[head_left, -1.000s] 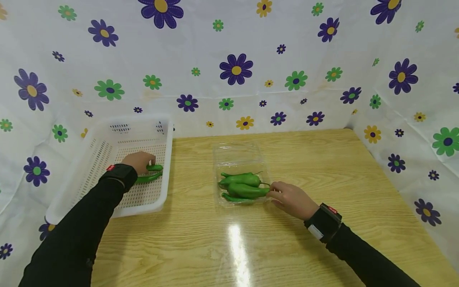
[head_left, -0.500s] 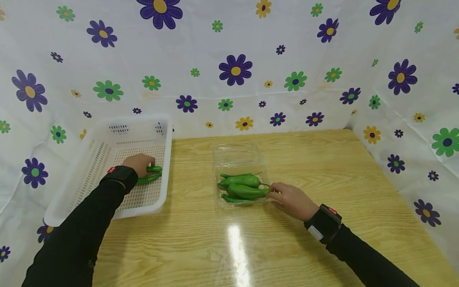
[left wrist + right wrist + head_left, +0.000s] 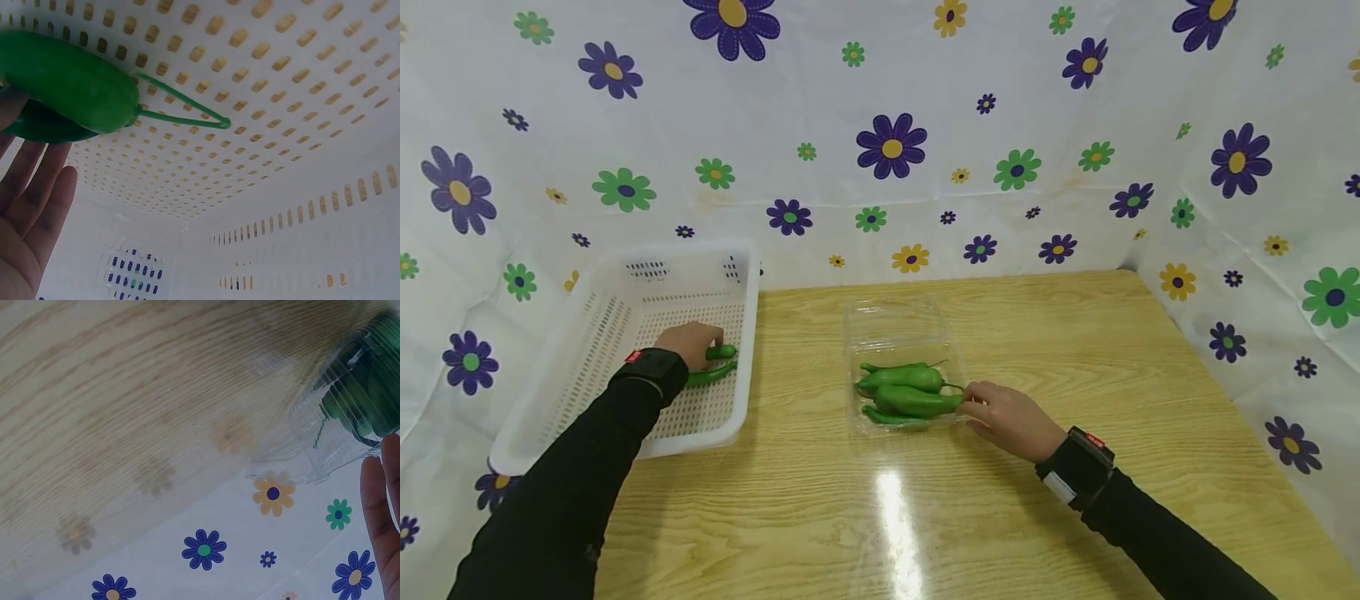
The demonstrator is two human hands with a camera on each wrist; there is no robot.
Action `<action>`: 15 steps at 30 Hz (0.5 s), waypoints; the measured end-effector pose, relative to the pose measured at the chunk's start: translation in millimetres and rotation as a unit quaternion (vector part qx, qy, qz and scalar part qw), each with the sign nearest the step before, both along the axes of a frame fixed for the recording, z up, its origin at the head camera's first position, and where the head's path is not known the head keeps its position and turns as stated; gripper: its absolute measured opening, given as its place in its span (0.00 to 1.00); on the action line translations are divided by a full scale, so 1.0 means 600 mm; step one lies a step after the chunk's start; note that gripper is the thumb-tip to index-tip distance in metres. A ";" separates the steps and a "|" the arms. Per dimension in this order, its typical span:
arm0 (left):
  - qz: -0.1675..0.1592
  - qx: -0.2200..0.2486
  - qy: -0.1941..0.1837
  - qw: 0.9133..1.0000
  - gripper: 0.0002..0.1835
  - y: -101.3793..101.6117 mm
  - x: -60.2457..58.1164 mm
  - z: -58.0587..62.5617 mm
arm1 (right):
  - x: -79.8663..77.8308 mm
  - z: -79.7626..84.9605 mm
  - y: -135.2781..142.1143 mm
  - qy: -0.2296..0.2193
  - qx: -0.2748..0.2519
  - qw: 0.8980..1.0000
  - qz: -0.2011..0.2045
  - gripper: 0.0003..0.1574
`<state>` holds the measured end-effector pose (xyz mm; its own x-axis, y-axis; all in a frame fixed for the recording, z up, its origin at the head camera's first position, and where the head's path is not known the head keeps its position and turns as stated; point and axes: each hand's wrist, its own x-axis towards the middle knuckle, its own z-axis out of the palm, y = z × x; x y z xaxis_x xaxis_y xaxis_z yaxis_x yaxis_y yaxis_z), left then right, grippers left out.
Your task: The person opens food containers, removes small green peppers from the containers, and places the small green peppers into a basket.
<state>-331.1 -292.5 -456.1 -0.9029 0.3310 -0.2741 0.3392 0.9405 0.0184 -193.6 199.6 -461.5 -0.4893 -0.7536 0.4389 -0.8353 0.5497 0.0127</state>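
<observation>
My left hand point(image 3: 688, 340) grips a green pepper point(image 3: 722, 352) inside the white plastic basket point(image 3: 749, 342), scene left; a second pepper point(image 3: 711, 377) lies just to its near side. My right hand point(image 3: 1011, 419) is at the clear plastic clamshell's point(image 3: 856, 422) right edge — can't tell if it's pinching or only touching. Four peppers point(image 3: 917, 402) in there, lid point(image 3: 897, 320) open on the far side. Step looks like a basket pick; next move calls for clearing the right rim — open room over the wooden table point(image 3: 801, 500) beyond it.

Basket point(image 3: 658, 310) left, container point(image 3: 898, 323) right, peppers point(image 3: 917, 401) inside each
</observation>
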 end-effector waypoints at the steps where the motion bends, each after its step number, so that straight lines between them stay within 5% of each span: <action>1: 0.002 0.001 0.000 1.000 0.16 0.001 0.001 0.002 | 0.000 0.000 0.000 -0.001 -0.001 1.000 0.001 0.20; 10: 0.004 0.007 0.013 1.000 0.20 -0.010 0.008 0.012 | -0.001 -0.005 0.001 0.000 -0.007 1.000 0.005 0.20; 15: 0.010 0.021 0.025 0.999 0.22 -0.014 0.018 0.042 | -0.001 -0.003 0.000 0.002 -0.008 1.000 0.007 0.20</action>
